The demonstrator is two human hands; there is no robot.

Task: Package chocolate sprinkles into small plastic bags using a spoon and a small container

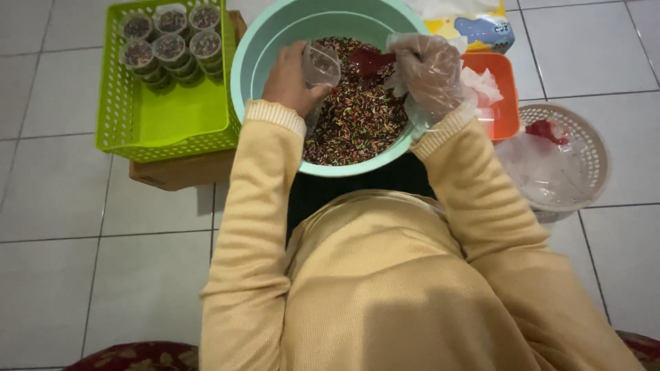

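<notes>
My left hand grips a small clear plastic cup tilted over a mint-green basin full of a dark red, brown and green mix. My right hand wears a thin clear plastic glove and holds a red spoon over the mix, its bowl close to the cup's mouth. Both yellow sleeves reach forward from my lap.
A lime-green perforated basket on a brown box at the left holds several filled lidded cups. An orange tray with clear plastic sits right of the basin. A beige round basket holds plastic bags. A yellow packet lies behind.
</notes>
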